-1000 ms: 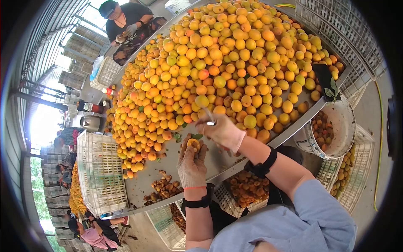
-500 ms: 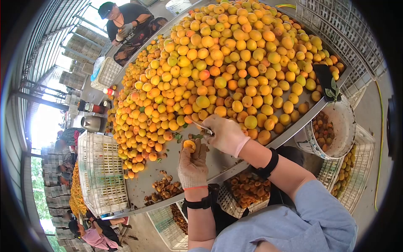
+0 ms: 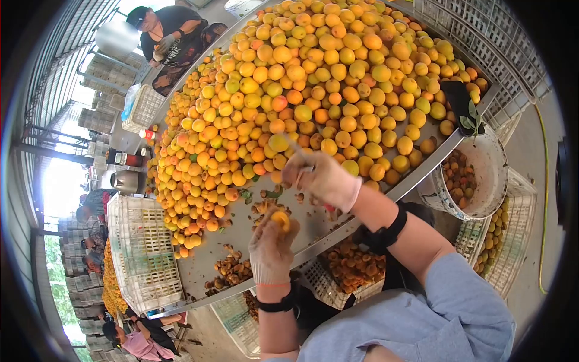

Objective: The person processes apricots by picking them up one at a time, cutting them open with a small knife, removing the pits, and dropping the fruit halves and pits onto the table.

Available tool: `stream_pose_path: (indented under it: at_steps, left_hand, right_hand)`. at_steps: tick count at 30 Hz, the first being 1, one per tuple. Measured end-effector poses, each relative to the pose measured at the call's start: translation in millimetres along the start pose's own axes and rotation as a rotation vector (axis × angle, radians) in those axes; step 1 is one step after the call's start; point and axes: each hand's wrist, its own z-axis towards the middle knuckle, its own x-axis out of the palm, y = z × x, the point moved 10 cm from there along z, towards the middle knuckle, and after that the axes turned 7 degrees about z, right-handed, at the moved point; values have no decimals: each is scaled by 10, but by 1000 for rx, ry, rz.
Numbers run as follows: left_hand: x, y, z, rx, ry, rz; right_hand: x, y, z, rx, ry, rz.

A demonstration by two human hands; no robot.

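My left hand [image 3: 272, 248], in a light glove, is closed round an orange fruit [image 3: 280, 220] that shows between thumb and fingers. Above and to its right, my right hand [image 3: 322, 180], also gloved, grips a thin tool [image 3: 295, 146] that points up and left and is blurred. The two hands are apart. Behind them a large heap of yellow-orange fruits [image 3: 289, 78] covers the metal table [image 3: 313, 232]. Brownish fruit pieces [image 3: 229, 269] lie on the table left of my left hand, and more lie just behind it.
A white crate [image 3: 143, 253] stands at the table's left end. A bucket [image 3: 491, 175] holding fruit pieces is at the right, near a black phone-like object [image 3: 455, 99]. Crates of fruit [image 3: 356, 268] sit below the table edge. A co-worker [image 3: 175, 39] sits across; others are at left.
My right hand has lifted its tool away from the fruit. My left hand has turned and its fingers have closed more round the fruit. More pieces show behind it. The view has shifted slightly.
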Motion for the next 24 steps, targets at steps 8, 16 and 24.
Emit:
stream_pose_path:
  at_steps: [8, 16, 24]
  left_hand:
    - [823, 87, 187, 200, 435, 1379]
    - [958, 949, 539, 472, 405, 2338]
    - [311, 246, 528, -94, 432, 273]
  right_hand:
    - [-797, 405, -41, -188, -213, 958]
    - [-706, 285, -197, 5, -286, 718]
    - [-407, 299, -235, 59, -202, 113]
